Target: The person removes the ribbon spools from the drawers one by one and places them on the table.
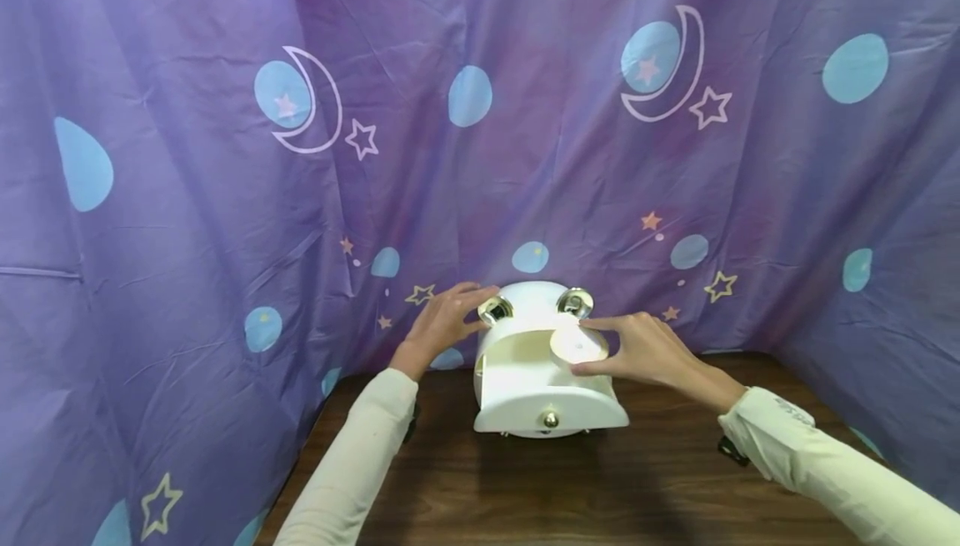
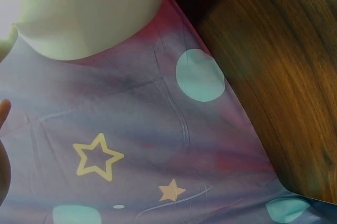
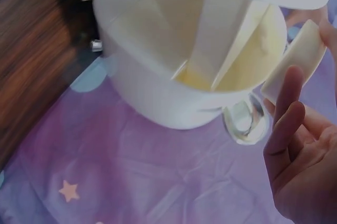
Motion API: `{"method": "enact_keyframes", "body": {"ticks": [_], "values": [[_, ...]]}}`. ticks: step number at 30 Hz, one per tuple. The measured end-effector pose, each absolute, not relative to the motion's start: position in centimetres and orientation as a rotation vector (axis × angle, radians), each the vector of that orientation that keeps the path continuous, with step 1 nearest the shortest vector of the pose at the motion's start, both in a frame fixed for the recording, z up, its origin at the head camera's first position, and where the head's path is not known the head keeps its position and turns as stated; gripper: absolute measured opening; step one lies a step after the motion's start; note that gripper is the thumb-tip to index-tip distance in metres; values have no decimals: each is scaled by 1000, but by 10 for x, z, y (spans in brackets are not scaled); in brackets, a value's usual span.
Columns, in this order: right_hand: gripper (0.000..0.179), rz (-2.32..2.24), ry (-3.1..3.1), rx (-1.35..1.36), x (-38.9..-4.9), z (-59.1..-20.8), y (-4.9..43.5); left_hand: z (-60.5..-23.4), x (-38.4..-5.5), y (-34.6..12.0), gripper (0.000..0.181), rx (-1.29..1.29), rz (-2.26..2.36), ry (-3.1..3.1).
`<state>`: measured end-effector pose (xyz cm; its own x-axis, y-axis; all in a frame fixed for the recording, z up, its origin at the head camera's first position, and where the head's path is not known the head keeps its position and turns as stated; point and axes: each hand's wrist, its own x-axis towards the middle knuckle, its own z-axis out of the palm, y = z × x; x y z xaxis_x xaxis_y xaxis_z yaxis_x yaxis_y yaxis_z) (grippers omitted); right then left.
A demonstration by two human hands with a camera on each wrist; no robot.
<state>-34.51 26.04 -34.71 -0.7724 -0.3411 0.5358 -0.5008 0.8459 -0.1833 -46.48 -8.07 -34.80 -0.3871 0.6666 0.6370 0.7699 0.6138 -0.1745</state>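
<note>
A white rounded box [image 1: 534,296] shaped like a twin-bell alarm clock stands on the dark wooden table, its curved front flap [image 1: 517,413] folded down. My left hand [image 1: 442,321] is at its upper left, thumb and fingertips on either side of the shiny metallic bell [image 1: 497,310]. In front of the right side of the opening, my right hand [image 1: 645,350] pinches a thick round white disc [image 3: 295,63] between thumb and fingers. The second metallic bell [image 1: 575,303] sits just above that disc. Inside the box, the right wrist view shows a slanted white panel [image 3: 221,39].
Under the box lies the brown wood tabletop [image 1: 525,488], with small metal feet [image 3: 96,45] beneath the body. A purple curtain [image 1: 525,179] with moons and stars hangs close behind and on both sides. A metal knob [image 1: 551,419] juts from the flap.
</note>
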Motion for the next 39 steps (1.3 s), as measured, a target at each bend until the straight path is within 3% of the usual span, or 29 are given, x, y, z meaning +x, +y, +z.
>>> {"method": "enact_keyframes", "body": {"ticks": [24,39], "values": [[84,504,-2609,379,-342,-400,339,-353,-467,-83,67,-1114,-179,-2159],[89,477,-2704,264,-369,-469,390,-351,-470,-82,69,-1129,-178,-2108]]}}
